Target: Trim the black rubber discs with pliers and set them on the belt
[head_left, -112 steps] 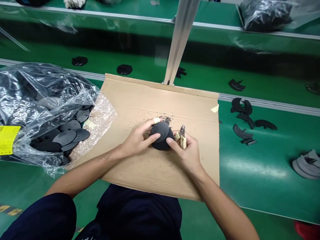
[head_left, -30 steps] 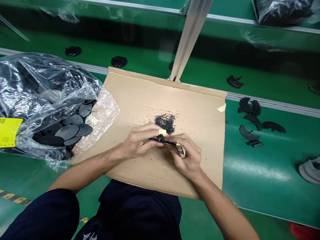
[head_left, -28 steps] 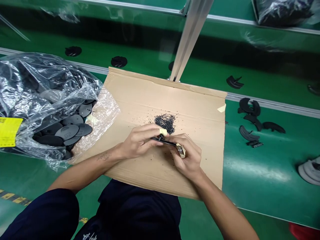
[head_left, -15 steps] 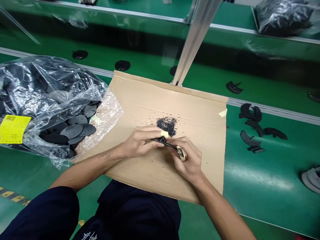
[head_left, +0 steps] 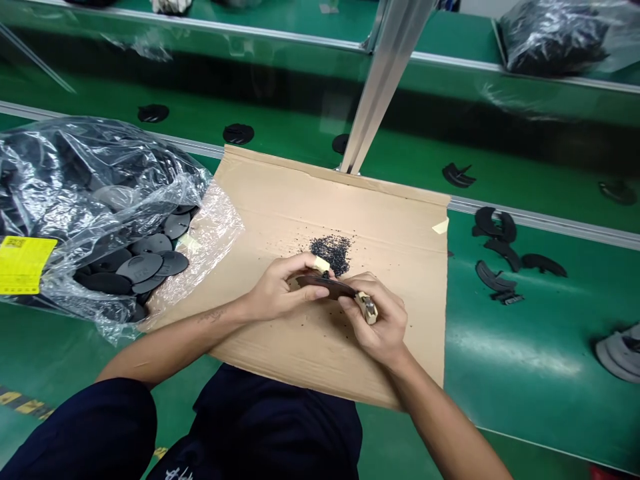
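My left hand [head_left: 277, 288] is closed on a thin black plastic disc [head_left: 327, 288], thumb on its near face. Cream tape [head_left: 321, 264] wraps a fingertip of that hand. The disc is tilted, its near face partly turned up to me. My right hand [head_left: 380, 317] is closed at the disc's right edge round a small tool [head_left: 369, 308] with a cream and metal end; its working end is hidden. Behind the disc, a pile of small black scraps [head_left: 333, 253] lies on the cardboard sheet [head_left: 270, 200].
A clear plastic bag [head_left: 100, 167] with several black discs [head_left: 143, 268] spilling out lies on the left. Curved black parts [head_left: 544, 265] lie right of the cardboard. A metal post [head_left: 383, 80] rises behind it. At the right edge stands a grey round object [head_left: 620, 353].
The disc has turned from nearly edge-on so that more of its near face shows. Both hands stay at it. The whole view has shifted slightly.
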`<state>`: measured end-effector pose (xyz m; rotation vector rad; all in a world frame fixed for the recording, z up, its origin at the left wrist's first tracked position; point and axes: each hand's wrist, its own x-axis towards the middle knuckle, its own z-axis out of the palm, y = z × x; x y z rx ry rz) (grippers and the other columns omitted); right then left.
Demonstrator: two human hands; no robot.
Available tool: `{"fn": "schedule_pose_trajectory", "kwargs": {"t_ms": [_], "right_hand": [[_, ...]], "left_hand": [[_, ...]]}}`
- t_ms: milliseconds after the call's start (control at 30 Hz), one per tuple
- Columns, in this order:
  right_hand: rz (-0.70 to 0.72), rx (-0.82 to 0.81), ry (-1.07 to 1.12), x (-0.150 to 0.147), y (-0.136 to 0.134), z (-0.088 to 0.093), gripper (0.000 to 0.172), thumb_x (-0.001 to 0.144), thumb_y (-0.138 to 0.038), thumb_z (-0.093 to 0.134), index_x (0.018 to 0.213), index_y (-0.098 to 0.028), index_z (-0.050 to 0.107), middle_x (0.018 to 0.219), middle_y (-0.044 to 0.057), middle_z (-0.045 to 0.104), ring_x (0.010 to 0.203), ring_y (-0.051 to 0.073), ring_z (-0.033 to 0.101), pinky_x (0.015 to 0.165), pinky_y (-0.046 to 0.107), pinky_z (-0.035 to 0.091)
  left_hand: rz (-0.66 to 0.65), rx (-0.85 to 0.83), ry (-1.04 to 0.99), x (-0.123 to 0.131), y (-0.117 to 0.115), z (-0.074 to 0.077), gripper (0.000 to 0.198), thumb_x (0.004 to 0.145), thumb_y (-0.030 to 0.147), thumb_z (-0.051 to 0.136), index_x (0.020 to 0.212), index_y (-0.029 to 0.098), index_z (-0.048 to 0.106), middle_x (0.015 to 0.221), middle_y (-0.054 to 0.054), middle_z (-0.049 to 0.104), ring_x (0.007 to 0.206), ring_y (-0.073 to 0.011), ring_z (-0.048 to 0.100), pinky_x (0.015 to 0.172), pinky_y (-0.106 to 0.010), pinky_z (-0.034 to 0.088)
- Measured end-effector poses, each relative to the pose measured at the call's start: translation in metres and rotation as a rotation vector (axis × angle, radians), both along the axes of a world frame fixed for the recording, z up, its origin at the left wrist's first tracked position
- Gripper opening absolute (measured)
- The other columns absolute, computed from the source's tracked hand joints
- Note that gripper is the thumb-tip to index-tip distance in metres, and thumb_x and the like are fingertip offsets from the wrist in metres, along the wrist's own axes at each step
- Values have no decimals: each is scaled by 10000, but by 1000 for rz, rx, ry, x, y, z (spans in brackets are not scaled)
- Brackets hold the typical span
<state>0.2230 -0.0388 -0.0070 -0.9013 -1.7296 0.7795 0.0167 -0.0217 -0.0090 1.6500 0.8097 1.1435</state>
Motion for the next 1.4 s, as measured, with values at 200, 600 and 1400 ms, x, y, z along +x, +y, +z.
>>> {"fn": "schedule_pose_trajectory", "kwargs": {"t_ms": [200, 600, 1400], "right_hand": [[-30, -107, -24, 8, 6, 5, 86, 970, -260, 618, 1023, -227, 678, 942, 62, 737, 866, 205, 703, 796, 378, 581], [88, 90, -112, 8, 5, 2, 189, 933, -122, 583, 1040, -234, 691, 992, 84, 723, 885, 222, 691, 766, 404, 592], [-4, 236, -299, 6, 3, -4, 177, 932, -99, 587, 1035, -209, 680, 933, 82, 700, 823, 209, 637, 696, 366, 534]], "left_hand": [[89, 193, 81, -3, 5, 0, 186, 920, 312, 753, 1043, 172, 740, 962, -69, 777, 884, -163, 729, 807, -295, 607], [-144, 11, 36, -9, 10, 1, 665, 955, 738, 434, 1052, 174, 772, 948, -114, 740, 850, -184, 679, 731, -318, 562], [-150, -17, 67, -7, 9, -4, 582, 924, 703, 559, 1038, 162, 744, 906, -78, 679, 751, -143, 585, 690, -277, 520]]}}
